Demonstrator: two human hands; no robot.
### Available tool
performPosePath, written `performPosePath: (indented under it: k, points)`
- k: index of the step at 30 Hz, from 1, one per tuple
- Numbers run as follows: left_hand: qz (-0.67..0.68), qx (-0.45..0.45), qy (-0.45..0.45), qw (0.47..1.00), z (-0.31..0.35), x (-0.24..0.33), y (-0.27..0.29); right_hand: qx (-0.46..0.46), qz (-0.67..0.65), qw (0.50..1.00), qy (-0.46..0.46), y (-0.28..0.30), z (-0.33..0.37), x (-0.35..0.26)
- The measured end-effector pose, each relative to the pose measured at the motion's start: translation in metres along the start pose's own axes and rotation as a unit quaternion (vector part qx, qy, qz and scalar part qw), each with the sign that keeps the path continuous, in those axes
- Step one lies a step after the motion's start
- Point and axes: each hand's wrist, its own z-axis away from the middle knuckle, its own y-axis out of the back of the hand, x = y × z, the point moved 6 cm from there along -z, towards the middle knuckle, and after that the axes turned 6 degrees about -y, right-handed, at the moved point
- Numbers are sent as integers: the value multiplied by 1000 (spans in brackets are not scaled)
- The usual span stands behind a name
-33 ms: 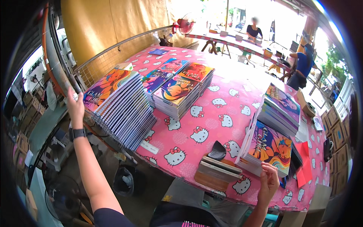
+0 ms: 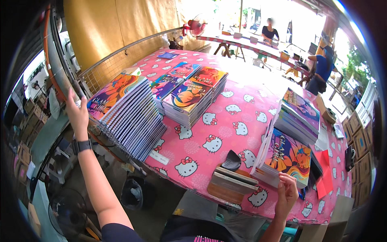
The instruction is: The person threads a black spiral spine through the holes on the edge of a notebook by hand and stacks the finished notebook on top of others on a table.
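My left hand [image 2: 78,115] is raised at the left, open with fingers apart and nothing in it. It is beside a tall, leaning stack of spiral-bound notebooks [image 2: 121,97] with colourful illustrated covers. At the lower right, the fingers of my right hand [image 2: 287,191] are curled together at the near edge of a notebook stack [image 2: 288,155]. Whatever those fingertips hold, if anything, is too small to make out. Behind that stack lies another pile of notebooks [image 2: 300,113] with purple covers. Several shorter notebook stacks [image 2: 189,94] stand side by side left of the table's middle.
A pink patterned cloth covers the table [image 2: 217,161]. Near its front edge lie wooden blocks [image 2: 231,183] and a black curved piece [image 2: 231,160]. Red sheets [image 2: 323,175] lie at the right. A bin [image 2: 132,193] stands below the table. Two people work at a far table [image 2: 250,46].
My left hand has shifted slightly left, and its fingers are spread more visibly. My right hand and the notebooks have stayed in place.
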Motion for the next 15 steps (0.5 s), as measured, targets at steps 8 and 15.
performPosePath:
  k: [8, 15]
  points:
    - [-178, -105, -231, 951, 27, 199, -47, 13, 3, 1000, 20, -6, 0, -19]
    - [-163, -145, -182, 959, 38, 178, -77, 61, 27, 998, -18, 33, 15, 4]
